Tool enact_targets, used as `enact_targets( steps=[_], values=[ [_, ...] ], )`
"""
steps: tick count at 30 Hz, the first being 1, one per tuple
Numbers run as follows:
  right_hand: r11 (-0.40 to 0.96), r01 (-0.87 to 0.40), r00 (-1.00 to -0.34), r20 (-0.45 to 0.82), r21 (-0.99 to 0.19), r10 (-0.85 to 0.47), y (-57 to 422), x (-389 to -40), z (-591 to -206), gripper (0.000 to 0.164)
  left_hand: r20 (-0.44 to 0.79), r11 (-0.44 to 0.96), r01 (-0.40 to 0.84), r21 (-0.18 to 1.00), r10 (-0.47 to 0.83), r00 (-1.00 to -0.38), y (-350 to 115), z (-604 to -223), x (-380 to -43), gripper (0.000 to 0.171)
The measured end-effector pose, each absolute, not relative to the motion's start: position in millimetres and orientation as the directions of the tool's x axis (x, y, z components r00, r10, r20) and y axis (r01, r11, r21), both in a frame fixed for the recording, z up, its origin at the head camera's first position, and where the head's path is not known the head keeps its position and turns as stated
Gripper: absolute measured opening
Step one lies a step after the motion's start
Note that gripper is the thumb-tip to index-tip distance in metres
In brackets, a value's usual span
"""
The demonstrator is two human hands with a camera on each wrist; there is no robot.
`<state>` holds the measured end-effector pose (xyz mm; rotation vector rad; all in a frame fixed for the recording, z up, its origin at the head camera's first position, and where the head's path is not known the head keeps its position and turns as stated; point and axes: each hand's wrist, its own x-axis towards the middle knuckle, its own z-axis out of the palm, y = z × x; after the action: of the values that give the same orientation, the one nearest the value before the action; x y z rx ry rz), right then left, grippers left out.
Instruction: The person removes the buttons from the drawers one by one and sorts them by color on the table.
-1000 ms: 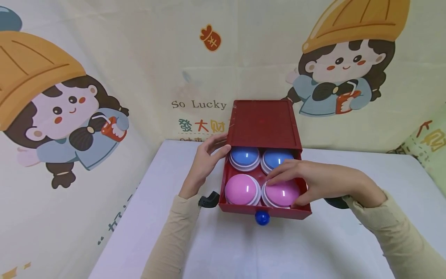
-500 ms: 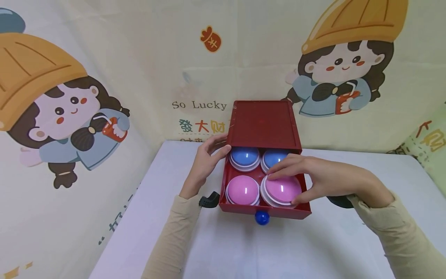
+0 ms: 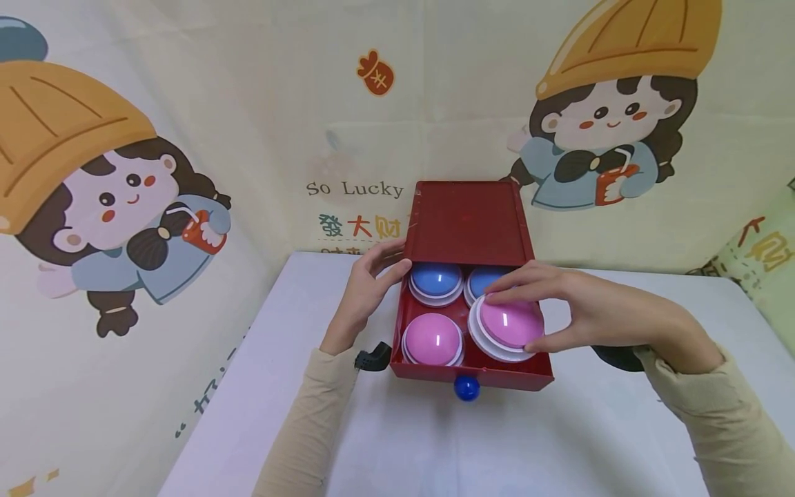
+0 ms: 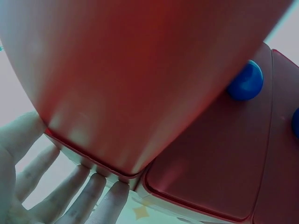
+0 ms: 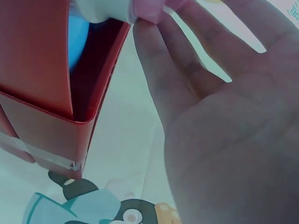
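In the head view, my right hand (image 3: 596, 307) pinches a pink dome-topped push button (image 3: 511, 322) with a white base between thumb and fingers. The button is tilted and raised above the open red drawer (image 3: 491, 379). Another pink button (image 3: 433, 339) sits at the drawer's front left. Behind are two blue ones, a left blue button (image 3: 437, 279) and a right one partly hidden by my fingers. My left hand (image 3: 365, 293) rests against the left side of the red cabinet (image 3: 467, 224); its extended fingertips touch the cabinet's edge in the left wrist view.
A blue knob (image 3: 467, 388) sticks out from the drawer front. The left wrist view shows further red drawer fronts, one with a blue knob (image 4: 246, 80). The cabinet stands on a white table (image 3: 397, 449) before a printed cloth backdrop (image 3: 267, 90).
My right hand has lifted the front right pink button from its place in the drawer, tilting it and moving it slightly up and right. The left hand stays where it was.
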<state>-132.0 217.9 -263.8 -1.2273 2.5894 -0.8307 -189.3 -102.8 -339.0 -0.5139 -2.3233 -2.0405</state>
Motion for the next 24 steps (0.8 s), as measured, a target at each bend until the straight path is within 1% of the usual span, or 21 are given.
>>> enact_targets(
  steps=[6, 13, 18, 24],
  values=[
    [0.52, -0.658, -0.677, 0.126, -0.544, -0.725, 219.9, -128.4, -260.8, 0.057, 0.222, 0.097, 0.25, 0.963, 0.239, -0.945, -103.0, -339.1, -188.9, 0.047],
    [0.56, -0.662, -0.709, 0.175, -0.499, -0.683, 226.2, -121.7, -256.1, 0.064, 0.223, 0.091, 0.25, 0.964, 0.242, -0.944, -103.1, -339.2, -188.2, 0.047],
    [0.589, -0.653, -0.729, 0.186, -0.475, -0.658, 230.4, -120.0, -254.7, 0.067, 0.225, 0.091, 0.252, 0.964, 0.239, -0.945, -103.4, -339.2, -187.9, 0.046],
    [0.583, -0.66, -0.727, 0.208, -0.473, -0.654, 236.7, -121.4, -258.8, 0.07, 0.218, 0.105, 0.247, 0.963, 0.233, -0.948, -103.1, -338.3, -187.6, 0.047]
  ],
)
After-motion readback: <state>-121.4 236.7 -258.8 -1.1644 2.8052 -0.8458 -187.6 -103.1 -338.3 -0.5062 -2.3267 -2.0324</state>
